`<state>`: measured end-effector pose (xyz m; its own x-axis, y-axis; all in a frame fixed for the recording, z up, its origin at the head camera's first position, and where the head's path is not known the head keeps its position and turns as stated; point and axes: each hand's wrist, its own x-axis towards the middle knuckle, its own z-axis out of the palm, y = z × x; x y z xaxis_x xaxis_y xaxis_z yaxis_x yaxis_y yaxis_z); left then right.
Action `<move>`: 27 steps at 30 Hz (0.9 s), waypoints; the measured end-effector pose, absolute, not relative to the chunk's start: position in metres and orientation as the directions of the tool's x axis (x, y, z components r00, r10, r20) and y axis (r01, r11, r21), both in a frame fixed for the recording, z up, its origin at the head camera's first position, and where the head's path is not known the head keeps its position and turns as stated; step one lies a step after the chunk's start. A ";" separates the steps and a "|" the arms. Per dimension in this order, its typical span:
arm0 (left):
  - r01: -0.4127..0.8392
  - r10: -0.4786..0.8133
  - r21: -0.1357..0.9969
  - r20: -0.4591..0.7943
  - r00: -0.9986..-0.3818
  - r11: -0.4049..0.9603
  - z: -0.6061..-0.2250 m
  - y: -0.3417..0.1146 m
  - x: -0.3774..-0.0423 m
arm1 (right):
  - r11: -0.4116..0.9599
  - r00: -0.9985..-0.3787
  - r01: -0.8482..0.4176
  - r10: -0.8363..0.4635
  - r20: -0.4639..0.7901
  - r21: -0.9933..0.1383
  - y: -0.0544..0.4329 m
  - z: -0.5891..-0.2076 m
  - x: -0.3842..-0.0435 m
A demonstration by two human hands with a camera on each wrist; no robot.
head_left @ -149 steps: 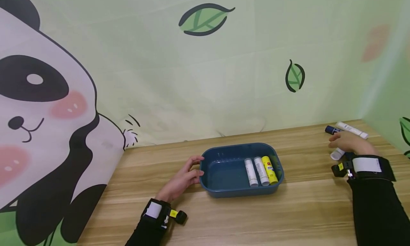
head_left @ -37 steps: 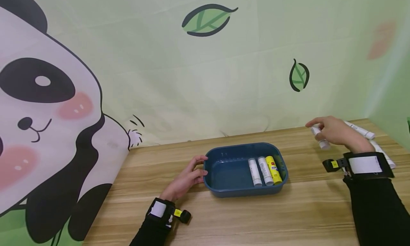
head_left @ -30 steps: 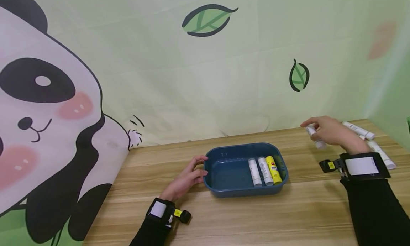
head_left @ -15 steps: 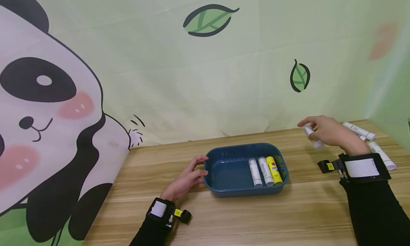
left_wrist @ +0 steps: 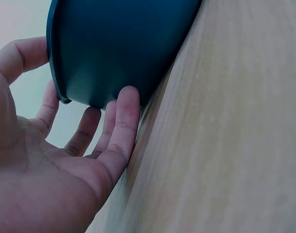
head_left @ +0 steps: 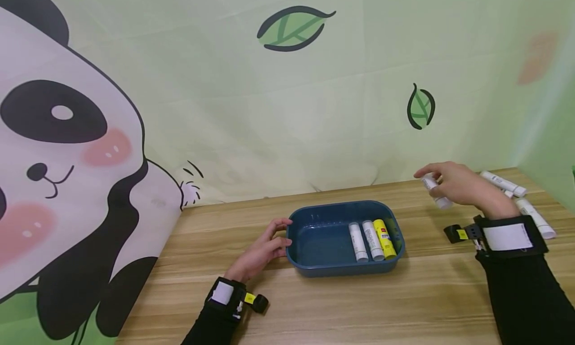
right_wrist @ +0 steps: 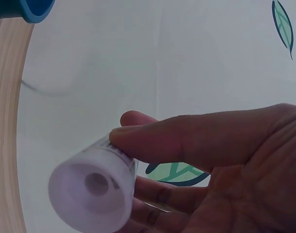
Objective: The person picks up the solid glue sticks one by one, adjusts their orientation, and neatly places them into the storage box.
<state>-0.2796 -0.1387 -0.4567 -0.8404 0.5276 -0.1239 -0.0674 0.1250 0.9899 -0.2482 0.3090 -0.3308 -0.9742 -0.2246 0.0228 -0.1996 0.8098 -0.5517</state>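
Observation:
In the head view, my right hand (head_left: 460, 184) pinches a white glue stick (head_left: 434, 190) between thumb and fingers, above the table right of a blue plastic box (head_left: 346, 270). The right wrist view shows the hollow round end of that glue stick (right_wrist: 92, 189) facing the camera. My left hand (head_left: 258, 250) is at the box's left end, fingertips against its wall and rim. From the left wrist, its fingers (left_wrist: 126, 116) are spread along the box's end wall (left_wrist: 113, 53). Inside the box lie two white glue sticks (head_left: 358, 242) and a yellow glue stick (head_left: 384, 237), side by side at the right.
More white glue sticks (head_left: 534, 217) lie on the wooden table (head_left: 359, 305) at the far right, partly behind the right wrist. A green backdrop (head_left: 215, 85) with a panda and leaves rises behind the table's back edge.
My right hand has lifted a white glue stick from the group at the right and carried it leftward, slowing in the last half second. The left hand stays at the box.

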 end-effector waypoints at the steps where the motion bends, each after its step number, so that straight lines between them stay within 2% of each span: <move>1: -0.068 0.528 0.990 -0.124 -0.840 0.125 -0.457 -0.139 -0.280 | 0.810 -0.974 -0.202 -0.226 0.024 -0.550 0.309 -0.331 -0.248; 20: -0.067 0.525 0.990 -0.122 -0.842 0.123 -0.458 -0.139 -0.281 | 0.810 -0.965 -0.249 -0.252 0.069 -0.531 0.302 -0.324 -0.243; 27: -0.070 0.528 0.991 -0.121 -0.840 0.116 -0.458 -0.139 -0.281 | 0.804 -0.966 -0.239 -0.254 0.050 -0.545 0.298 -0.322 -0.242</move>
<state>-0.2808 -0.1391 -0.4580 -0.8402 0.5284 -0.1215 -0.0700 0.1164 0.9907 -0.2418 0.2978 -0.3215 -0.9659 -0.2540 0.0500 -0.2395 0.8035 -0.5450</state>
